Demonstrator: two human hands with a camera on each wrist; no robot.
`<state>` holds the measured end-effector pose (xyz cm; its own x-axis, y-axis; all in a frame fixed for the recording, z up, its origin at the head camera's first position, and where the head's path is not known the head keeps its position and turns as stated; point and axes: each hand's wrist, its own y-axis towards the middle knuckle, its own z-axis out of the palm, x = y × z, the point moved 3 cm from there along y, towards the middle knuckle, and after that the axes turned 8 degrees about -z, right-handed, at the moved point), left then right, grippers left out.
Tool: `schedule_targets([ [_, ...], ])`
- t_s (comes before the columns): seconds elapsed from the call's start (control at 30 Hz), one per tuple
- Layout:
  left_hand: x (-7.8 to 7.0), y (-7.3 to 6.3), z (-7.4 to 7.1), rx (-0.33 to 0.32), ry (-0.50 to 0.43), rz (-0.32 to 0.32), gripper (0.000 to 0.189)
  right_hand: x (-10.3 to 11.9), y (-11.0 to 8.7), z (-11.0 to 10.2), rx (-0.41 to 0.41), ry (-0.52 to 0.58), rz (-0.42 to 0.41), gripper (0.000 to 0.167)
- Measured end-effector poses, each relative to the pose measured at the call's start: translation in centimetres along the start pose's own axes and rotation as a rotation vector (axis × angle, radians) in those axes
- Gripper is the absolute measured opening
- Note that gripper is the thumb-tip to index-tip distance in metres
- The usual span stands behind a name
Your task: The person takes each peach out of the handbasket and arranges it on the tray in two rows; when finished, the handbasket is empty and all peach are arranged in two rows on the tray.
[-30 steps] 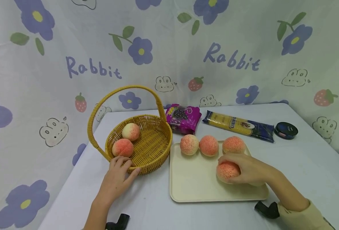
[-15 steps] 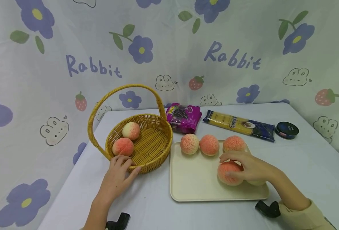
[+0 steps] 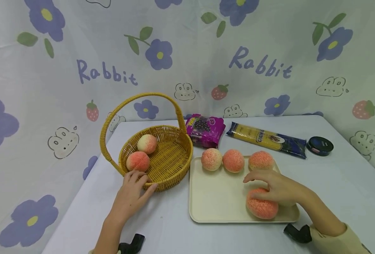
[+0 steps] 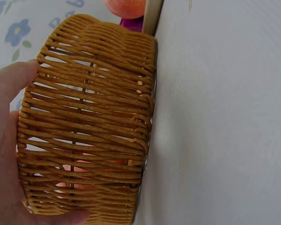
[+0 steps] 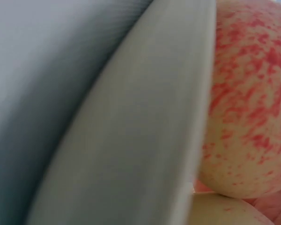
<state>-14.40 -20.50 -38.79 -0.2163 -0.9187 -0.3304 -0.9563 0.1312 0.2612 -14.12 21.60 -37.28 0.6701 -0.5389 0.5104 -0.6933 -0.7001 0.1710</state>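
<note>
My left hand (image 3: 130,194) grips the near rim of a round wicker basket (image 3: 174,180), fingers over the edge; the left wrist view shows the woven basket side (image 4: 93,122) beside the hand. Two peaches, one redder (image 3: 138,161) and one paler (image 3: 147,144), lie at the basket's left. Over the cream tray (image 3: 219,201), my right hand (image 3: 279,185) is spread loosely above a red peach (image 3: 262,209), its thumb across the top. A pale peach (image 3: 287,203) is mostly hidden behind this hand. Close in the right wrist view are a speckled peach (image 5: 253,103) and the tray wall (image 5: 140,112).
Along the tray's far edge sit three more peaches, a pale one (image 3: 211,159) and two redder ones. Behind are a purple grape-print packet (image 3: 205,131), a long yellow and blue pasta pack (image 3: 267,139) and a round black tin (image 3: 320,145). A printed cloth (image 3: 187,63) hangs behind the table.
The red peach under my right hand has shifted toward the tray's near edge, and the fingers have come off it and spread. My left hand stays at the basket rim.
</note>
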Motion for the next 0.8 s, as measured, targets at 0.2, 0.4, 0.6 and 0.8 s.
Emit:
schedule_targets([
  [0.2,-0.02,-0.06,0.01,0.002,0.005,-0.003,0.039,-0.02,0.00,-0.12,-0.026,-0.025,-0.058,0.024],
  [0.4,0.01,-0.05,0.00,-0.004,0.006,-0.001,0.039,0.06,0.06,-0.20,-0.038,-0.034,-0.083,0.023],
  [0.6,-0.03,-0.17,0.01,-0.004,0.012,0.001,0.038,0.18,-0.12,-0.20,-0.027,-0.020,-0.079,0.024],
  [0.8,-0.13,-0.10,-0.12,-0.008,0.009,-0.001,0.039,0.76,-0.04,-0.69,0.032,0.023,0.027,0.032],
])
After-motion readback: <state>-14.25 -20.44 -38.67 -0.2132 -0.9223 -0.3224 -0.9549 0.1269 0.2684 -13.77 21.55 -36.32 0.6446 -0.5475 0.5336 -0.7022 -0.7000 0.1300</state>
